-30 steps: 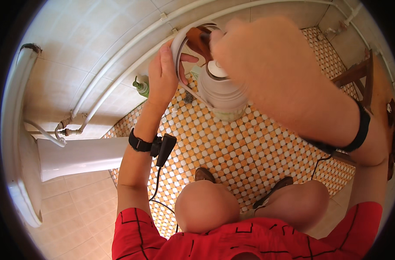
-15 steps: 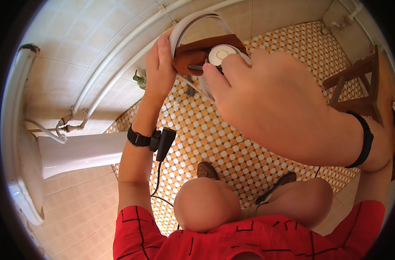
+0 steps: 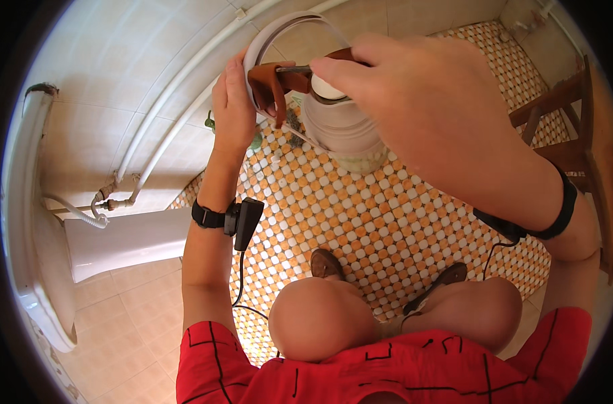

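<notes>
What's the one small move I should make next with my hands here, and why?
I'd perhaps firm up your left hand's grip on the white hoop before pressing with the thin tool in your right hand: the tool's end appears to meet the folded brown piece, which hangs close beside your left hand.

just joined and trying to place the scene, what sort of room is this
Most likely a bathroom or washroom: there's a white pedestal basin, exposed white pipework along a tiled wall, and a small-patterned tile floor.
</notes>
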Demonstrator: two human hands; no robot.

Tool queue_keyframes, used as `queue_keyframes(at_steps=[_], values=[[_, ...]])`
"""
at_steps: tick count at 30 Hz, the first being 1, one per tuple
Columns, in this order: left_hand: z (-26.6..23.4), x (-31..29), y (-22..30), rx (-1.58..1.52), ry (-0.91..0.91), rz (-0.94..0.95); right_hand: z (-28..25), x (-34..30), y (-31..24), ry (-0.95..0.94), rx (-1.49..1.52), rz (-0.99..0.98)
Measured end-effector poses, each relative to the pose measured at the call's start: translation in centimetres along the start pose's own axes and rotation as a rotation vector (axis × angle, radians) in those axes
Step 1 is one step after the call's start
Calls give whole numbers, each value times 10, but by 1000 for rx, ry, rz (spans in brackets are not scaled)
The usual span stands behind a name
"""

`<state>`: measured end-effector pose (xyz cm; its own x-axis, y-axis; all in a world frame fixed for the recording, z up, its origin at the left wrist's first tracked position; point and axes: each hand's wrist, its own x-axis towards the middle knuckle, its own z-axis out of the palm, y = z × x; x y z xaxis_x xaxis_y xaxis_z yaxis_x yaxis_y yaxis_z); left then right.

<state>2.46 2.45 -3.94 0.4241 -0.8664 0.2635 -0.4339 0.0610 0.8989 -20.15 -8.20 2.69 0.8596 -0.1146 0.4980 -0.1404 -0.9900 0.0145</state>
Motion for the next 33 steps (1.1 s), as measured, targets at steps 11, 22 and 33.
queue_keyframes(at_steps=[11, 22, 33], values=[[8, 0, -7, -77, 115, -37, 7, 0, -2, -117, -47, 15], [11, 2, -6, -7, 126, -29, -4, 48, 62, -64, 125, -53], [10, 3, -12, -15, 163, -38, 31, 43, 112, -211, 249, 9]])
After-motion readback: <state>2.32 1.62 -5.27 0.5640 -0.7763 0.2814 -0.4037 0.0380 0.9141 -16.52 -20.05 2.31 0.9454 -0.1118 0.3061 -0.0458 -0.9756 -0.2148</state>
